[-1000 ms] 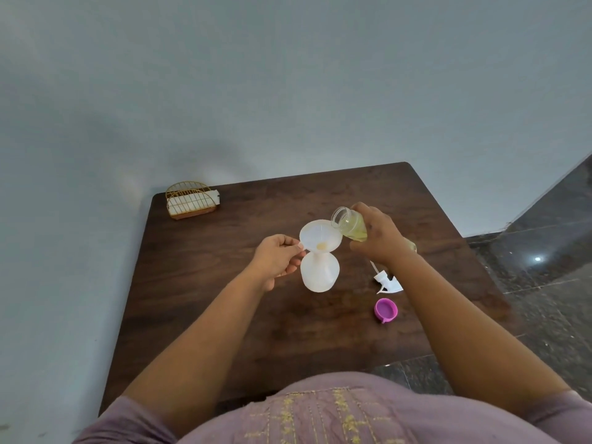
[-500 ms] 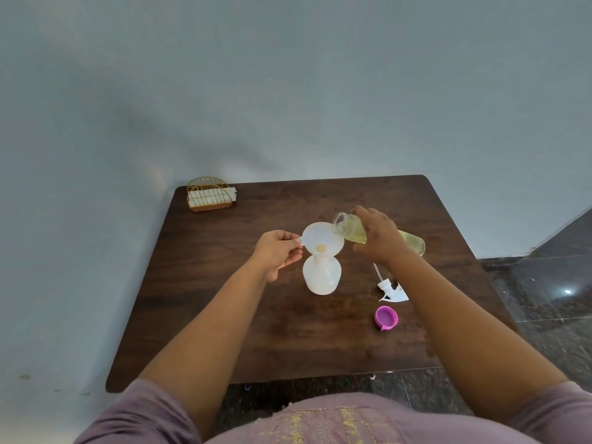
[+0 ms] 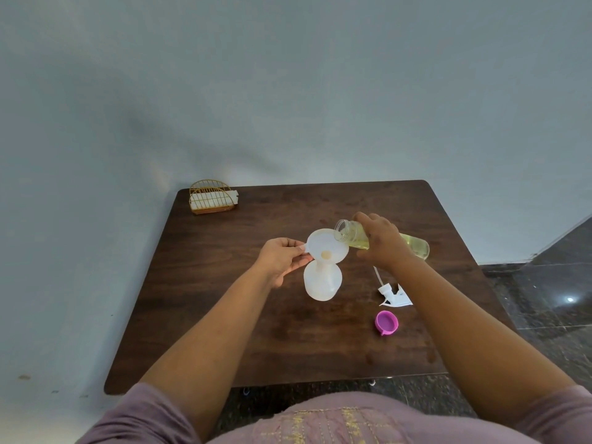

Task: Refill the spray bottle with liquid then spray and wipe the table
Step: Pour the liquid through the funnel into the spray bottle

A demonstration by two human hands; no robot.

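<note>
Soft dim daylight, wide-angle bowing, glare spot on floor [image 3: 570,299].

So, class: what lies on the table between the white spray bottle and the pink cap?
In the head view, the detached spray head lies between spray bottle and pink cap.

single view only: head cam, wide-angle, sitting above my chest and looking forward and down. the dark wooden table [image 3: 224,315] fills mid-frame within arm's reach, both forearms running up from the bottom edge. the pale wall [image 3: 288,91] takes the upper half; dark tiled floor [image 3: 551,299] at right.
</note>
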